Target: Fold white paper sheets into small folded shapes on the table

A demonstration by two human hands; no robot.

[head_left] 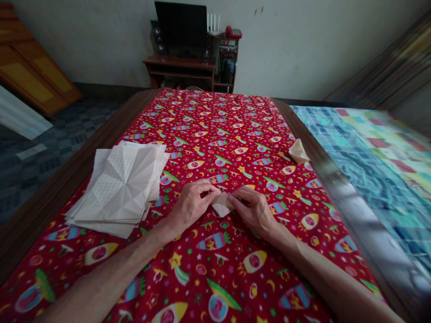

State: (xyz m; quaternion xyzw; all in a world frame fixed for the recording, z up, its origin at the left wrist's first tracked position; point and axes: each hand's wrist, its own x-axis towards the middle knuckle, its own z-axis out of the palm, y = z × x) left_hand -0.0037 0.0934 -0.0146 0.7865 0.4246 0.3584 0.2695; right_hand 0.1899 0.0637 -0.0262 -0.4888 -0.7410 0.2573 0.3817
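Note:
A small folded piece of paper [222, 207], pale and creased, is held just above or on the red patterned cloth, in the middle of the view. My left hand [195, 199] pinches its upper left corner between thumb and fingers. On the opposite side, my right hand [252, 205] grips the right edge in the same way. To the left lies a stack of paper sheets [124, 184], the top one marked with creases fanning out from its centre. Another folded paper piece [299, 152] rests at the right edge of the cloth.
The red cloth [215, 251] with rockets and stars covers the wooden surface [340, 193]. Beyond it stands a desk [180, 63] with a monitor [182, 24], speakers and a red telephone [233, 32]. A patterned bed cover [370, 157] is at the right, a wooden cabinet [33, 63] at the left.

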